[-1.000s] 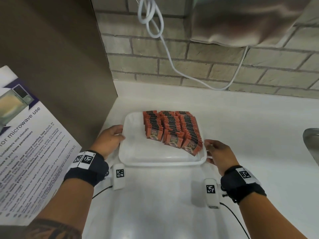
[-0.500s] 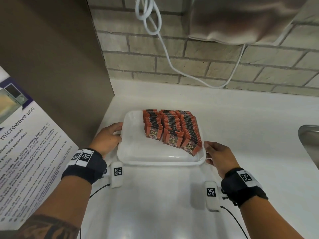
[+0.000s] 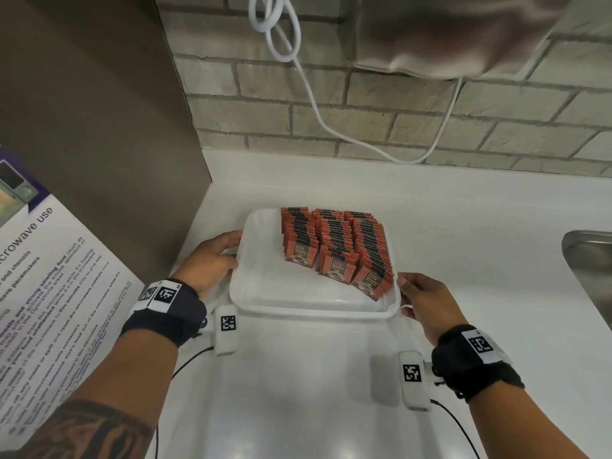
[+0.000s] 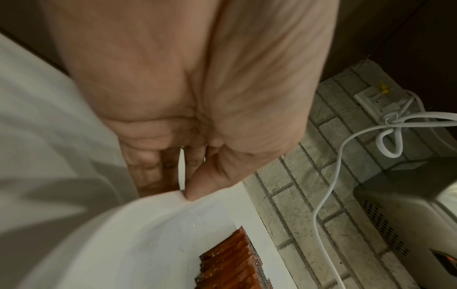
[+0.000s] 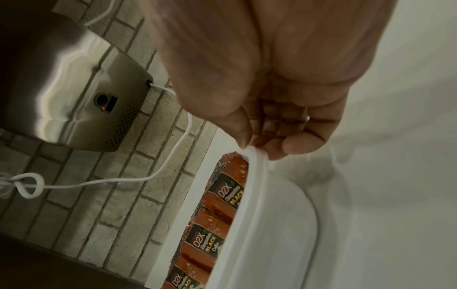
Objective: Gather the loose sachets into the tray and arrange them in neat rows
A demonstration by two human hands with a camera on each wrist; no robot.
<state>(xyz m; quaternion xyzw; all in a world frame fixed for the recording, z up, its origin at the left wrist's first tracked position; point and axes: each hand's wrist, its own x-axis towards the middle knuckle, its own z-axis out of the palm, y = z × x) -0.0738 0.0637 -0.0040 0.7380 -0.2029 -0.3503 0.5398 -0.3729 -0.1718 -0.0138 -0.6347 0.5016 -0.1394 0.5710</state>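
A white plastic tray (image 3: 275, 293) sits on the white counter. Orange and black sachets (image 3: 334, 246) stand in three neat overlapping rows in its right half. My left hand (image 3: 215, 256) grips the tray's left rim, thumb on top and fingers beneath, as the left wrist view shows at the rim (image 4: 158, 203). My right hand (image 3: 420, 296) pinches the tray's right rim near the front corner; in the right wrist view its thumb and fingers close on the rim (image 5: 257, 160) beside the sachets (image 5: 222, 197).
A brown cabinet side (image 3: 99, 127) and a microwave-use poster (image 3: 49, 293) stand to the left. A brick wall (image 3: 397, 127) carries a steel dryer (image 3: 447, 31) with a dangling white cable (image 3: 314, 104). A steel sink (image 3: 592, 276) lies at the right.
Both hands have kept their hold on the tray's sides. The tray and its sachets have barely shifted; the head view tilted a little.
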